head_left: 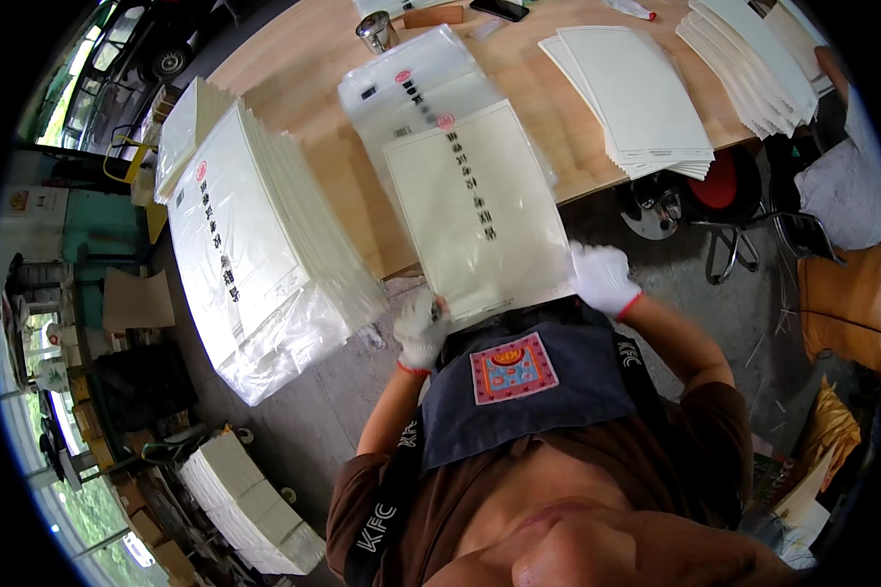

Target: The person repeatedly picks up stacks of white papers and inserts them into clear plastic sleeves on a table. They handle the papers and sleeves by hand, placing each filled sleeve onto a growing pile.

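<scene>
Head view: a cream printed sheet (480,210) lies on the wooden table (313,59), long axis running away from the person. The gloved left hand (421,328) pinches its near-left corner; the gloved right hand (604,277) grips the near-right corner. A clear plastic sleeve (411,83) lies beyond the sheet, and a bagged stack (255,254) lies left of it.
</scene>
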